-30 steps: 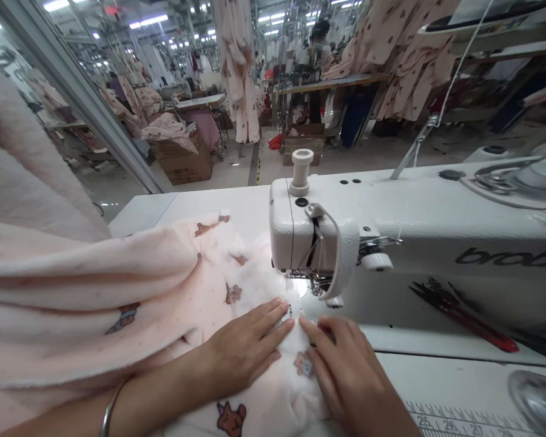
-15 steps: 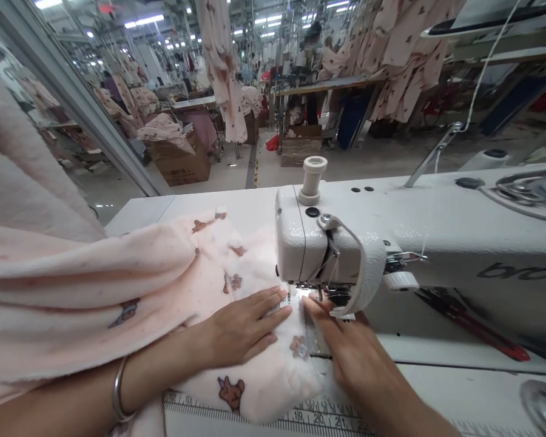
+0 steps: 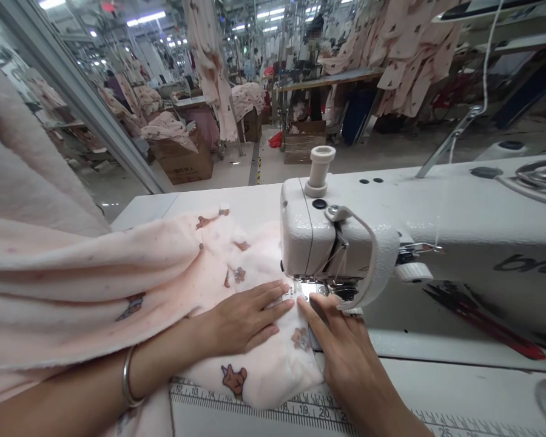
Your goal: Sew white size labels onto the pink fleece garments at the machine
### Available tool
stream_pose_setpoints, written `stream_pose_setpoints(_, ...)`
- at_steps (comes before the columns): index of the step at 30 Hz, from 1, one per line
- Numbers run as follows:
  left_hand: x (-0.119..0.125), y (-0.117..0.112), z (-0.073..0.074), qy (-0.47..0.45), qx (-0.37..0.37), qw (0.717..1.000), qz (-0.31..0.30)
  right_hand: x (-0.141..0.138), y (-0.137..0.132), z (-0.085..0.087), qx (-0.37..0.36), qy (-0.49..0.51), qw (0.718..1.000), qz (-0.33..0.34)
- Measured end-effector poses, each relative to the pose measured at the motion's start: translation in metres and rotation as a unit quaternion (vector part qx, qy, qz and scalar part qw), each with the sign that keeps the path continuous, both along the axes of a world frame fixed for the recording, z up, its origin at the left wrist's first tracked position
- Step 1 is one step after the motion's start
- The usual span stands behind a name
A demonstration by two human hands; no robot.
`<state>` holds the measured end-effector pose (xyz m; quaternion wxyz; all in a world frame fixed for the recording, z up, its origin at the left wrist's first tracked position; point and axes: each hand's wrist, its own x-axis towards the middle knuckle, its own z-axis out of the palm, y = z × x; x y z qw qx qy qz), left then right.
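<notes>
Pink fleece fabric (image 3: 209, 273) with brown bear prints spreads over the sewing table and under the head of a white sewing machine (image 3: 295, 237). My left hand (image 3: 250, 318) lies flat on the fabric, fingers stretched toward the needle area. Close to the presser foot, my right hand (image 3: 341, 340) rests at the fabric's right edge with its fingers extended and apart. A small white label (image 3: 290, 292) with dark print shows by my left fingertips. The needle itself is hard to make out in the bright lamp light.
Red-handled snips (image 3: 486, 321) lie under the machine arm. A printed ruler (image 3: 300, 413) runs along the table's front. Draped fleece (image 3: 36, 182) hangs at the left beside a metal post (image 3: 86, 103). Beyond stand a cardboard box (image 3: 184, 161) and other workstations.
The fingers of my right hand have spread and shifted slightly at the fabric's edge. My left hand stays flat on the fabric. The whole view has shifted slightly.
</notes>
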<state>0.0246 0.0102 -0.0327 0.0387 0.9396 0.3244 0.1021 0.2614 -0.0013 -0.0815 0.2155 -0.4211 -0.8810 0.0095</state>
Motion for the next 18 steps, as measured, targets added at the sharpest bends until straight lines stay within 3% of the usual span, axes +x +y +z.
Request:
stream_pose_setpoints(10, 0.0, 0.002, -0.001, -0.019, -0.011, 1.0, 0.007, 0.007, 0.002, -0.001, 0.012, -0.016, 1.0, 0.024)
stream_pose_setpoints(18, -0.004, 0.017, -0.002, -0.012, -0.016, 1.0, 0.019, -0.003, 0.003, 0.009, 0.067, -0.017, 0.997, -0.034)
